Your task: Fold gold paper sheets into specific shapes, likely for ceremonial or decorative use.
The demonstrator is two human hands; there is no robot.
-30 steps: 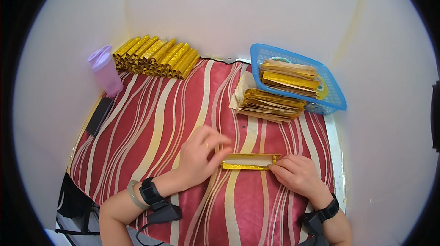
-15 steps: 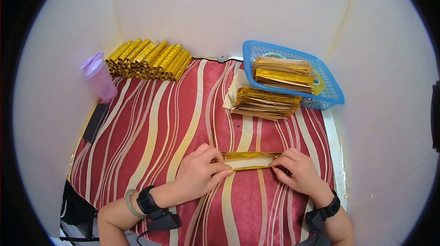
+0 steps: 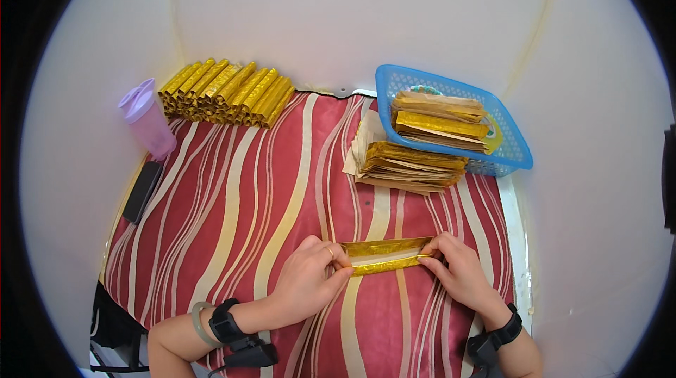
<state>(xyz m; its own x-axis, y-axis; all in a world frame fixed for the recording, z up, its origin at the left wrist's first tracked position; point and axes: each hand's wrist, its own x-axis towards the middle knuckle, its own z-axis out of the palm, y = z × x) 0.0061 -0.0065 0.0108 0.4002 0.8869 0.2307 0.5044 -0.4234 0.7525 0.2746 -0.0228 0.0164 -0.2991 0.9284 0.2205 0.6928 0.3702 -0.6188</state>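
Note:
A gold foil paper sheet (image 3: pixel 387 265) is stretched between my hands, its near edge folded up and a pale strip showing inside. My left hand (image 3: pixel 310 274) pinches its left end between thumb and fingers. At the other end, my right hand (image 3: pixel 458 267) grips the paper the same way. Beyond it lies a stack of flat gold and brown paper sheets (image 3: pixel 412 166), leaning against a blue plastic basket (image 3: pixel 510 152). Finished-looking gold paper rolls (image 3: pixel 225 93) are piled at the far left.
More gold and brown sheets (image 3: pixel 440 121) sit inside the basket. A purple lidded cup (image 3: pixel 149 121) stands at the left edge, with a black phone (image 3: pixel 143 191) just nearer. A red striped cloth (image 3: pixel 211 237) covers the table. Pale walls (image 3: pixel 352 19) enclose the back and sides.
The near edge of the gold paper has turned so more of its gold face shows, and the paper sits slightly lower in view. Both hands keep their pinch on its ends.

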